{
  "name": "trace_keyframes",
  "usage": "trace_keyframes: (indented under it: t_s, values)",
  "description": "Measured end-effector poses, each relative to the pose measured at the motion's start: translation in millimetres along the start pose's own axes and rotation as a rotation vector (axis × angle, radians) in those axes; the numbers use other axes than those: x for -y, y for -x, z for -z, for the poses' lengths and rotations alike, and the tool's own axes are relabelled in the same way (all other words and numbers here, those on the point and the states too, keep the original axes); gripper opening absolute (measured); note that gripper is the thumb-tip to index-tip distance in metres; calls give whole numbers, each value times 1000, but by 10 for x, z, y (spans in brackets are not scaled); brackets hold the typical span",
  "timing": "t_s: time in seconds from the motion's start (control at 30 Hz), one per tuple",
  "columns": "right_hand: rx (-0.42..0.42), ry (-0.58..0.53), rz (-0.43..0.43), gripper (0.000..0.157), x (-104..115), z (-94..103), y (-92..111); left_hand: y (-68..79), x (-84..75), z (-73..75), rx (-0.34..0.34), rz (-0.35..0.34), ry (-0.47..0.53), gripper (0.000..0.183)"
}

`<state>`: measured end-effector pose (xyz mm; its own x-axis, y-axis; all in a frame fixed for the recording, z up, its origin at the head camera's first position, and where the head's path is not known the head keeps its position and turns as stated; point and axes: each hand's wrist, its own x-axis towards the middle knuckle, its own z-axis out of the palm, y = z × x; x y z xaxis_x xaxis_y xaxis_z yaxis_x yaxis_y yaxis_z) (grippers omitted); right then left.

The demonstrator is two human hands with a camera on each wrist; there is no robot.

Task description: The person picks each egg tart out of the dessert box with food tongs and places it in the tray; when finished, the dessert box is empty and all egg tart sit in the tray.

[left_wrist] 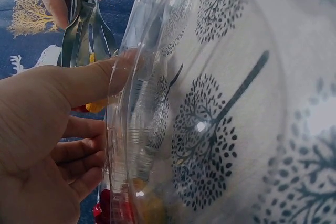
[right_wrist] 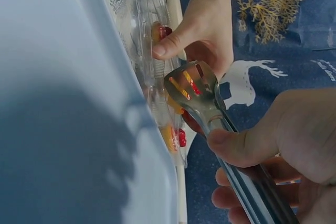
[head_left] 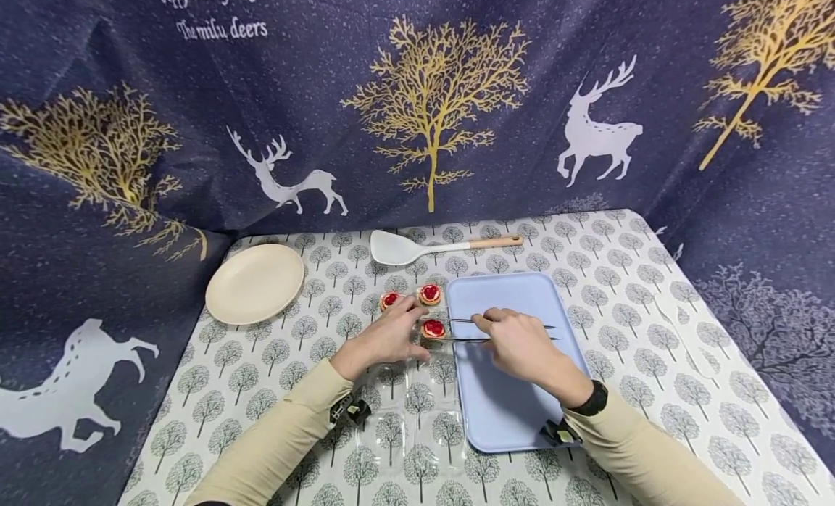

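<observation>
My right hand (head_left: 522, 344) grips metal tongs (right_wrist: 244, 177) above the blue tray (head_left: 505, 412). The slotted tong ends reach left to a small red-topped tart (head_left: 433, 329), whose red and yellow show through the slots in the right wrist view. My left hand (head_left: 386, 333) rests at the clear plastic container (head_left: 420, 426) holding the tarts, thumb and fingers spread and touching the plastic. Another tart (head_left: 430, 294) sits just behind, and a third (head_left: 389, 300) is partly hidden by the left fingers.
A cream plate (head_left: 254, 285) lies at the back left. A white spatula (head_left: 398, 248) with a wooden handle lies along the back. The patterned tablecloth (head_left: 652, 375) meets a dark blue curtain (head_left: 300, 78) behind.
</observation>
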<state>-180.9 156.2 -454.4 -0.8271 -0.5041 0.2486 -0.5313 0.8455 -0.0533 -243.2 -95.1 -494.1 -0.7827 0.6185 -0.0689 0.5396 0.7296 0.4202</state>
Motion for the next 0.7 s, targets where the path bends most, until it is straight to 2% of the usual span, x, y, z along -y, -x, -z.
trace_keyframes:
  t_s: [0.7]
  values:
    - [22, -47, -67, 51, -135, 111, 98, 2, -11, -10, 4, 13, 11, 89]
